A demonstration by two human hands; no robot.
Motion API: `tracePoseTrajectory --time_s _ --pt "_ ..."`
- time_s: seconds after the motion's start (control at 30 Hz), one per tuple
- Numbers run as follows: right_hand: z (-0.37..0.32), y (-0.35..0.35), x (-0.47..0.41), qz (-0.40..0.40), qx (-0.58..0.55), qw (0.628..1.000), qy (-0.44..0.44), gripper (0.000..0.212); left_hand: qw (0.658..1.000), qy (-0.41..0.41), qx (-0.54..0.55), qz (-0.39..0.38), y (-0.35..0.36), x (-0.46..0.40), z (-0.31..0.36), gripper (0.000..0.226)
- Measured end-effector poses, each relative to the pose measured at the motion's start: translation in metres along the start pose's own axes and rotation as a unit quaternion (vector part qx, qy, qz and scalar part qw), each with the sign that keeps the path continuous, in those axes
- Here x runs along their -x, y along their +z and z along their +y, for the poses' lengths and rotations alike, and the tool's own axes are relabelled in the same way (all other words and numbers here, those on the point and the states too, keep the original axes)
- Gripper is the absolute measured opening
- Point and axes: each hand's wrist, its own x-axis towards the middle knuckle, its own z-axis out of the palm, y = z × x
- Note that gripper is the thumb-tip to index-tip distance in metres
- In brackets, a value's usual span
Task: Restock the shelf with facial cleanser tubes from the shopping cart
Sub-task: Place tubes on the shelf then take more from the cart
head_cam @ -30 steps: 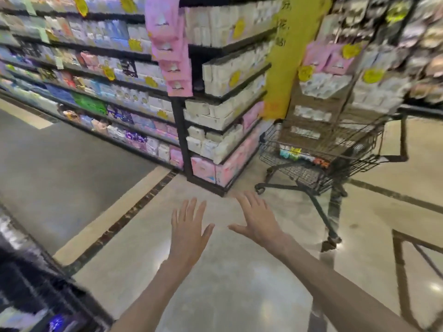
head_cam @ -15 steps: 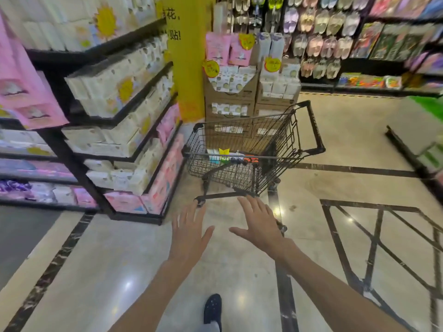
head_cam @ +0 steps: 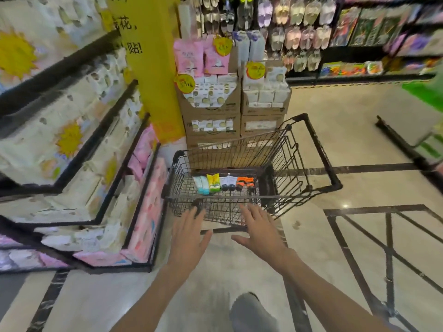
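In the wire shopping cart (head_cam: 239, 188) lie colourful cleanser tubes (head_cam: 224, 182); left hand (head_cam: 189, 238) and right hand (head_cam: 262, 232) spread empty.

A yellow pillar (head_cam: 153, 75) is seen behind stacked cardboard display boxes (head_cam: 211, 111) topped with pink packets (head_cam: 189, 57). Slippers (head_cam: 294, 37) are hung on the back wall. Dark inlaid lines (head_cam: 359, 255) are set into the glossy floor (head_cam: 335, 111).

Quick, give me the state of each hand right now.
Left hand: open, fingers spread, holding nothing, near the cart.
Right hand: open, fingers spread, holding nothing.
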Motion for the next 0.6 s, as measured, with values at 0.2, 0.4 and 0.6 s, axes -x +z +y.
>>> tracePoseTrajectory --time_s 0.2,0.4,0.6 --pt "0.034 0.015 -0.126 -0.018 -0.021 1.0 0.003 0.097 1.0 -0.002 -0.002 -0.014 0.022 -0.117 -0.013 0.062" --pt "0.078 0.03 -0.251 -0.056 -0.051 0.997 0.011 0.095 0.994 -0.075 0.048 -0.056 0.05 -0.247 -0.032 0.063" --pt "0.102 0.057 -0.353 -0.135 -0.083 0.987 0.022 0.096 0.979 -0.153 0.099 -0.095 0.078 -0.346 -0.055 0.051"
